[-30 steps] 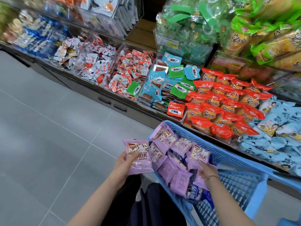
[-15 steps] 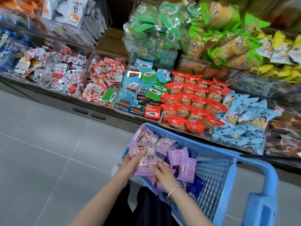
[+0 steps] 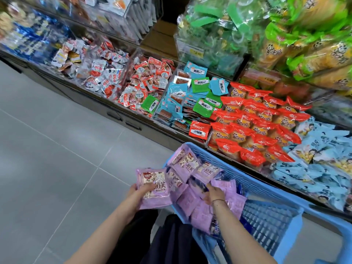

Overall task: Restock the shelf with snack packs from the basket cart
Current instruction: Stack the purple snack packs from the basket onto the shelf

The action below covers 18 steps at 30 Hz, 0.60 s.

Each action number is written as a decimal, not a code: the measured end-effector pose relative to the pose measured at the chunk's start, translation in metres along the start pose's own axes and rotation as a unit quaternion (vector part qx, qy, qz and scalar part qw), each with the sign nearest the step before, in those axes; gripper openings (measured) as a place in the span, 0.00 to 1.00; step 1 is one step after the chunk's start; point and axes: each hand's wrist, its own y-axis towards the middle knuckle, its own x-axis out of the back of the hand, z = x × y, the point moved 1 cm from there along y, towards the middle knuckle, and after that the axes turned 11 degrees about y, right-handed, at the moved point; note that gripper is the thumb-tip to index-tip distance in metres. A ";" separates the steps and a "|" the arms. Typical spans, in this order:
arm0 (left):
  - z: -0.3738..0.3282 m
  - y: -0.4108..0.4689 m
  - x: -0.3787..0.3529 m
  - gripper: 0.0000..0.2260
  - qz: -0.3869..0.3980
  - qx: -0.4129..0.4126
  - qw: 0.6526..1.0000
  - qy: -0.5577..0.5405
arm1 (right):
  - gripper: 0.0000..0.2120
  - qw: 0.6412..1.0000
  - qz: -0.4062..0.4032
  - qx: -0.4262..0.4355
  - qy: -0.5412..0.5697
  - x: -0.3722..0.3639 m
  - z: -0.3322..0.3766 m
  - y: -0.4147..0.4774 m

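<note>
Nearest, the left hand [image 3: 142, 195] gripped a stack of purple snack packs [image 3: 155, 187] just outside the left corner of the blue basket cart [image 3: 285, 197], thumb laid across the top pack. The right hand [image 3: 214, 194] was down among the loose purple packs [image 3: 190, 166] inside the cart, fingers bent onto them; whether it actually gripped one could not be told. Beyond the cart, the shelf [image 3: 106, 103] held orange-red packs [image 3: 257, 128] beside blue and green sachets [image 3: 190, 103].
</note>
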 end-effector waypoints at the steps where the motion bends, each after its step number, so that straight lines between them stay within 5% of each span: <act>1: 0.003 -0.001 0.007 0.25 -0.005 -0.001 1.000 -0.013 | 0.15 1.000 -0.009 -0.012 -0.015 -0.003 0.001 0.010; 5: 0.013 -0.006 0.032 0.10 -0.041 0.005 0.998 -0.044 | 0.13 0.998 -0.027 -0.049 -0.011 -0.016 0.005 0.040; 18: 0.013 -0.007 0.047 0.10 -0.053 0.032 0.987 -0.147 | 0.12 1.000 0.005 -0.022 0.006 0.009 0.010 0.006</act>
